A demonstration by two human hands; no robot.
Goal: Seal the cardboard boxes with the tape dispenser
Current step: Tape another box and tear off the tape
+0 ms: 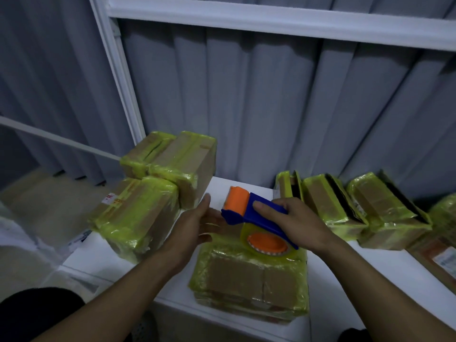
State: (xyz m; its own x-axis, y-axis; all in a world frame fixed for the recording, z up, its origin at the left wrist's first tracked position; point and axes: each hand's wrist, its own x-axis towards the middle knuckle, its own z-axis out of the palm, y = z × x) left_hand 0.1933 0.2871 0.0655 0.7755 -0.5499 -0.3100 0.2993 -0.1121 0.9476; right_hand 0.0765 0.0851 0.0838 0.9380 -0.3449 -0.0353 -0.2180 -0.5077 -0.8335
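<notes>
My right hand (299,224) grips the blue handle of a tape dispenser (256,218) with an orange roller and a roll of yellow tape. The dispenser hovers over the far end of a cardboard box (249,280) lying in front of me, its edges wrapped in yellow tape. My left hand (197,223) is held out flat with straight fingers just left of the dispenser, above the box's far left corner. Whether it touches the box or the tape I cannot tell.
A stack of taped boxes (138,213) stands to the left, with two more taped boxes (172,156) behind it. Three boxes with open flaps (345,206) line the right side on the white table (345,280). Grey curtains hang behind.
</notes>
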